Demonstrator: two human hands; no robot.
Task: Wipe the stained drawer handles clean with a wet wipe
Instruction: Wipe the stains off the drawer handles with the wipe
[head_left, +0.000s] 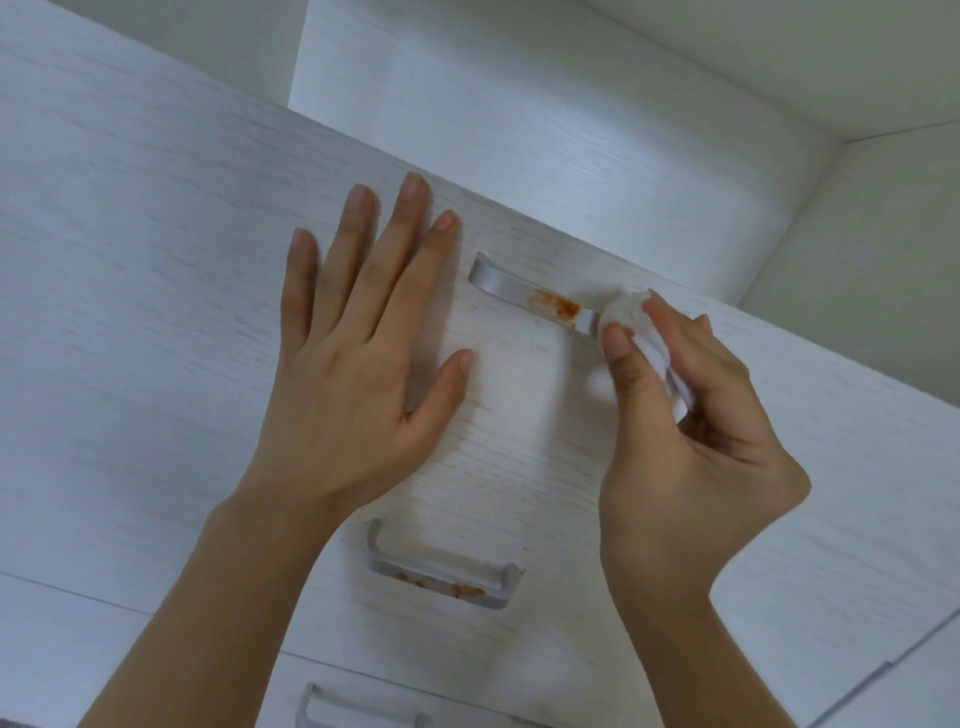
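Note:
The top drawer's silver handle (524, 293) carries an orange stain on its right half. My right hand (691, 436) pinches a bunched white wet wipe (631, 314) and holds it against the handle's right end. My left hand (358, 338) lies flat with straight, spread fingers on the drawer front (519, 415), just left of the handle. A second silver handle (441, 574) on the drawer below also shows orange stains along its bar.
A third handle (358, 709) peeks in at the bottom edge. The drawers are pale wood-grain white. Above the top drawer an open white recess (571, 130) runs back to a wall corner at the upper right.

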